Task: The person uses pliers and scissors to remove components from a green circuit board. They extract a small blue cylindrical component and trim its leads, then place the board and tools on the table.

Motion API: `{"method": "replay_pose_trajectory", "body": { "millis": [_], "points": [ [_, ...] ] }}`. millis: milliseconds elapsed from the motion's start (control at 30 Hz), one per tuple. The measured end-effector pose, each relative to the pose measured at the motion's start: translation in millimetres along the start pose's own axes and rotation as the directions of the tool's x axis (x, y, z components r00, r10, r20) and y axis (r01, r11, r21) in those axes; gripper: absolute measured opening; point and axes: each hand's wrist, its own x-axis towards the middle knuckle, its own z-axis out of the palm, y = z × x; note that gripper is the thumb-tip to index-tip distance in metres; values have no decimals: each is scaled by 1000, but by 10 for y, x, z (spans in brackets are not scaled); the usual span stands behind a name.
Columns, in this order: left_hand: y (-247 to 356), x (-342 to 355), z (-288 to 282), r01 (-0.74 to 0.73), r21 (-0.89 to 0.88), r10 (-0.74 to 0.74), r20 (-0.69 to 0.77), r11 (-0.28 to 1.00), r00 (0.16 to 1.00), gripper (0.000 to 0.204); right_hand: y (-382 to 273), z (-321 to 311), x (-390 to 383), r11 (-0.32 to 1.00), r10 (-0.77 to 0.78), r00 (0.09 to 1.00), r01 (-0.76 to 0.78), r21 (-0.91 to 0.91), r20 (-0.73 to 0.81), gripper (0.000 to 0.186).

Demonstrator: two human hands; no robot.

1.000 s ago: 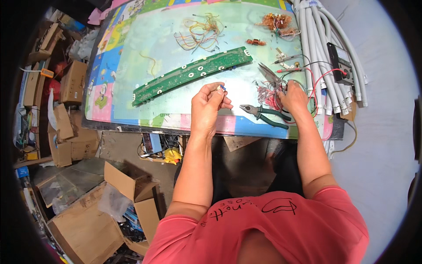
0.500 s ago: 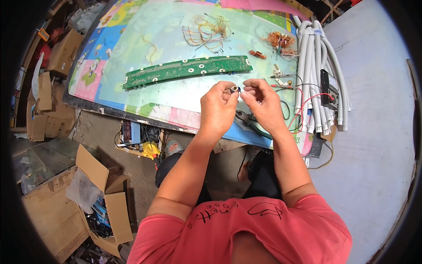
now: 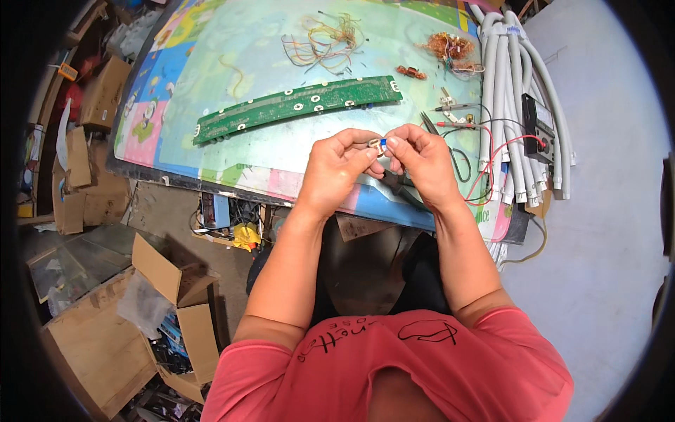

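Note:
Over the near part of the table, my left hand [image 3: 336, 174] and my right hand [image 3: 427, 165] meet with fingertips pinched around a small blue-and-white component [image 3: 382, 145]. Its blue end lies at my right fingers and the pale, metallic-looking end at my left. The fingers cover part of it, so its exact kind cannot be made out. Beyond my hands lies a long green circuit board [image 3: 281, 107], solder side up. Dark-handled pliers [image 3: 406, 191] rest under my right hand, partly hidden by it.
A multimeter [image 3: 538, 130] with red and black probe leads lies on the right beside a bundle of white tubes [image 3: 496, 84]. Loose thin wires [image 3: 325, 48], a copper wire tangle [image 3: 450, 48] and a small copper coil [image 3: 410, 72] lie farther back. An open cardboard box [image 3: 199, 344] stands lower left.
The component has been turned, so its blue end now shows between my fingers. My right fingers have closed in on it. The whole view has shifted slightly.

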Motion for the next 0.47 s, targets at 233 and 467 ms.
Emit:
{"method": "replay_pose_trajectory", "body": {
  "millis": [233, 467],
  "points": [
    [51, -23, -68, 119, -289, -61, 202, 950, 977, 25, -3, -128, -33, 824, 166, 946, -288, 488, 279, 17],
    [65, -11, -71, 149, -217, -103, 207, 965, 973, 35, -82, -23, -81, 989, 101, 994, -106, 99, 51, 16]
  ]
}}
